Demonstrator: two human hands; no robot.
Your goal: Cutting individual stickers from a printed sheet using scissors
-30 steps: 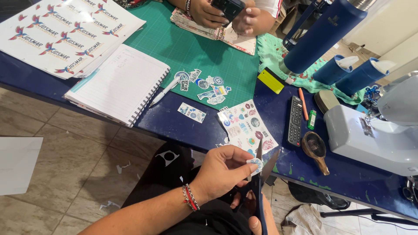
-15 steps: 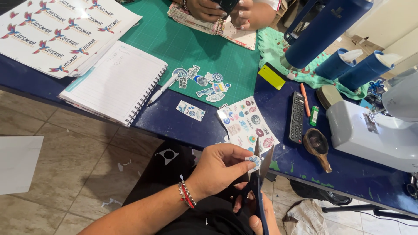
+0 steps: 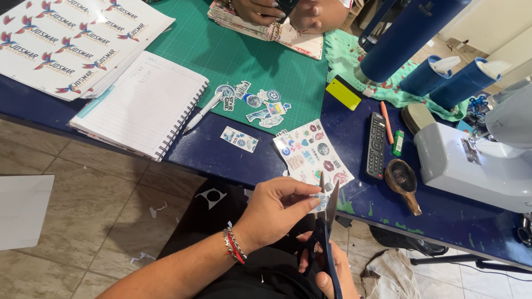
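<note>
Head view: left hand (image 3: pixel 277 213) pinches a small sticker (image 3: pixel 320 200) by its edge, so the paper stays flat between the open blades. Right hand (image 3: pixel 327 271) grips the scissors (image 3: pixel 325 232) from below, just off the tabletop (image 3: pixel 233 158), near the sticker sheet (image 3: pixel 310 155).

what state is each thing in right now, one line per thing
scissors: blades open, gripped by right hand
small sticker: pinched in left hand, between the blades
sticker sheet: flat on table edge, partly cut
notebook: lying open
pen: lying on notebook's edge
remote: flat, buttons up
</note>
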